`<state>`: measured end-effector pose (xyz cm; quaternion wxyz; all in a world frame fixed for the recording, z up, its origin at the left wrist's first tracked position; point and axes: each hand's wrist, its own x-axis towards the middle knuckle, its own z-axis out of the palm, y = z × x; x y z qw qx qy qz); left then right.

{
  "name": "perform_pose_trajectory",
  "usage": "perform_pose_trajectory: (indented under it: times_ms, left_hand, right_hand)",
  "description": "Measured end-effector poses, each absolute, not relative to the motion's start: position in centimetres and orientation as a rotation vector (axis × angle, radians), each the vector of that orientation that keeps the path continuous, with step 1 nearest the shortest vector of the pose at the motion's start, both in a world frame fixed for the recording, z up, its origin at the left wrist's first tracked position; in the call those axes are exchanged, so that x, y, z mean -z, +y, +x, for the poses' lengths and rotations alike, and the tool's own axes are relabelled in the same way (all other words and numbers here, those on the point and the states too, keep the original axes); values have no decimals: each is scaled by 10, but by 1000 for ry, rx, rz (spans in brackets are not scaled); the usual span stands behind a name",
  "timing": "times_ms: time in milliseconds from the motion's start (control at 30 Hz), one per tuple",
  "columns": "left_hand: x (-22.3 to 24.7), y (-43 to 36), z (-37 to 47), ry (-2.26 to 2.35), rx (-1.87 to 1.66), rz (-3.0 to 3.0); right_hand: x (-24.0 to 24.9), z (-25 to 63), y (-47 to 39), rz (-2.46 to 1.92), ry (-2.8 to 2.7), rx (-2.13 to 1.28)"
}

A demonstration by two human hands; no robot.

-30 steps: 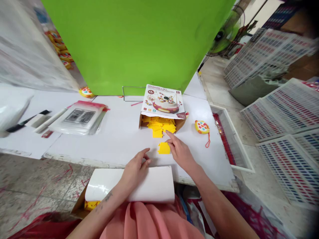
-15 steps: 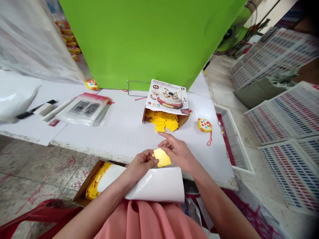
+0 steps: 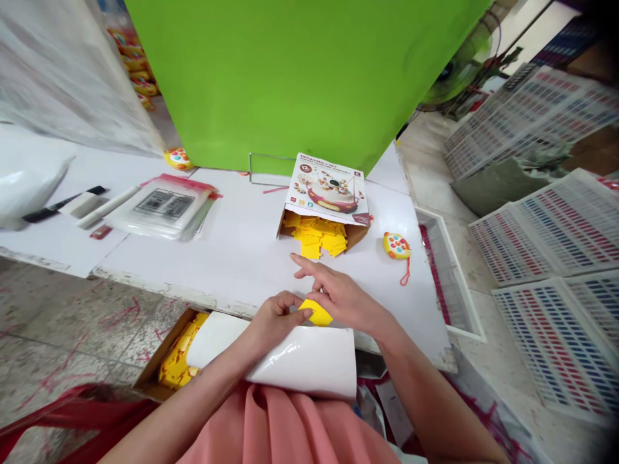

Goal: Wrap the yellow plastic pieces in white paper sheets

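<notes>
A flat yellow piece (image 3: 316, 314) is pinched at its left edge between the thumb and fingers of my left hand (image 3: 278, 317). My right hand (image 3: 336, 293) bends over its upper right part, thumb and a curled finger on it, the index finger stretched out to the left. Just beyond, a printed box (image 3: 326, 190) lies on the white table with its open end toward me, full of yellow pieces (image 3: 314, 237). Under my forearms a curved white sheet (image 3: 309, 361) spans my lap.
A cardboard box (image 3: 147, 380) of yellow pieces sits low at the left. Plastic bags (image 3: 159, 206) lie on the table (image 3: 232, 258). A yellow toy (image 3: 396, 245) with a red cord is at the right. A green panel (image 3: 300, 77) stands behind; white crates (image 3: 546, 348) are beyond.
My right hand has moved slightly left over the yellow piece and covers more of it, its index finger reaching further left. The view has shifted slightly.
</notes>
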<state>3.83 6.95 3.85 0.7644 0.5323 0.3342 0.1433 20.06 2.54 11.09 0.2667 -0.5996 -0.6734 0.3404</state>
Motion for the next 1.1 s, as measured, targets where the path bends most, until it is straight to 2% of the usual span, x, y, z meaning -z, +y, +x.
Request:
perform_pose_trajectory:
  times_ms: [133,333,767,1100]
  left_hand:
    - [-41,70,38,799,-371,967]
    - [-38,68,36,777,-427,810]
    - [-35,65,43,701,-459,603]
    - [-34,63,44,671,-442,606]
  right_hand:
    - [-97,201,25,-1643,-1491,-881]
    - [-78,203,15,-1632,-1083,-1068]
    - [-87,201,18,-1916,-1290,-865]
    - [-100,195,26,-2147,-1682,-772]
